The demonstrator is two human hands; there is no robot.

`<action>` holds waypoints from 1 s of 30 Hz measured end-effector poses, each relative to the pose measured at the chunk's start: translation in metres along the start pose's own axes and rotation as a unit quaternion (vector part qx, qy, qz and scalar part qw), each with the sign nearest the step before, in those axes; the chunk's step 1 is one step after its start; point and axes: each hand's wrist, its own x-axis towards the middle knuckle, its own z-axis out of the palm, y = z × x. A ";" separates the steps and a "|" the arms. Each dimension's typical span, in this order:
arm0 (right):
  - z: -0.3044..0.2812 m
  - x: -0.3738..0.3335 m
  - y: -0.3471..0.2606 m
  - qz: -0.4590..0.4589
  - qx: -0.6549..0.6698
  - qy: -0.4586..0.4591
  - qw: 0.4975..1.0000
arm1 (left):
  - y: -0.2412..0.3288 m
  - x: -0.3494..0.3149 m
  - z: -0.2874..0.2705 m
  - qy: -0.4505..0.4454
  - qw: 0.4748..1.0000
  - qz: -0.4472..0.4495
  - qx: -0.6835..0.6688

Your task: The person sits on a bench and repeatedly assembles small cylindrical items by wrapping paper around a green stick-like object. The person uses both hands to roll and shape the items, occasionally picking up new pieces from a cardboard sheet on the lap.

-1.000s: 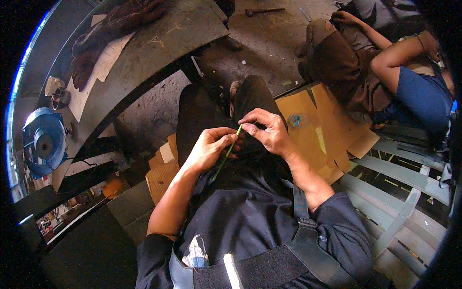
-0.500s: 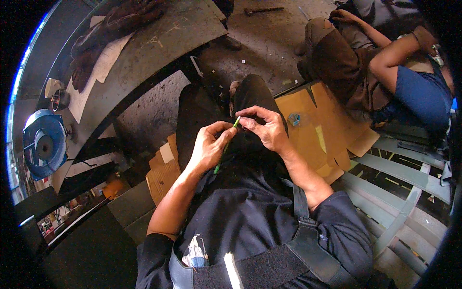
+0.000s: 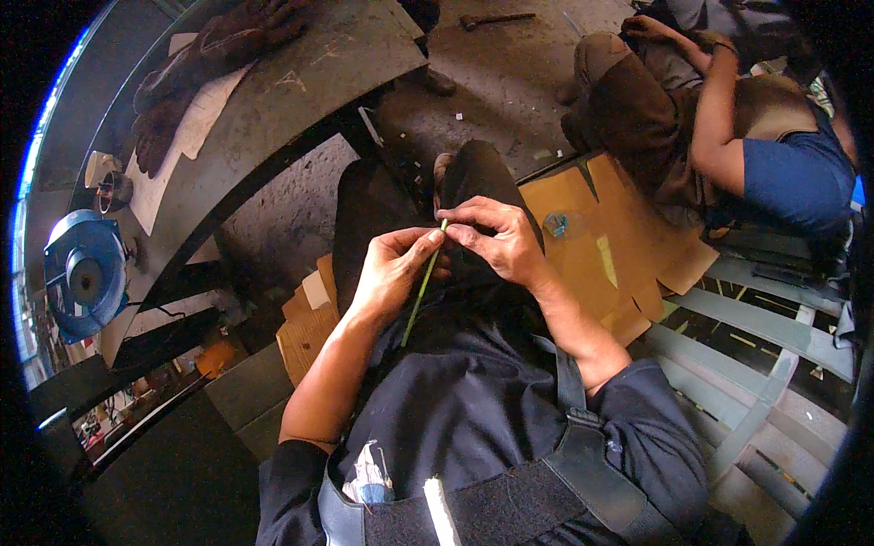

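Dusty grey floor (image 3: 501, 100) ahead, with dark table (image 3: 355, 55) and round blue fan (image 3: 84, 268) off to the left, and flat brown cardboard (image 3: 569, 196) to the right. Just above the dark trousers (image 3: 369, 205), thin green stick (image 3: 418, 308), tilted, low end toward the dark shirt (image 3: 455, 391). Held by the left hand (image 3: 390, 266), thumb and finger almost closed on it just below the top; pinched at the top, too, by thumb and fingertips of the right hand (image 3: 506, 244), the rest loosely curled. Could slip and drop to the lap or floor if pinched too lightly (such a skinny thing to hold!). Could bend or snap if twisted too hard; hard to tell how stiff. Different from half a second ago: fingertips closer together, left thumb nearer the stick's top. Different too: bent arm (image 3: 719, 127) of another person (image 3: 628, 100), swung away from the head.
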 end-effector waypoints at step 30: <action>-0.128 -0.048 0.045 0.267 -0.124 0.046 0.955 | 0.000 -0.006 -0.006 0.107 0.989 0.015 0.106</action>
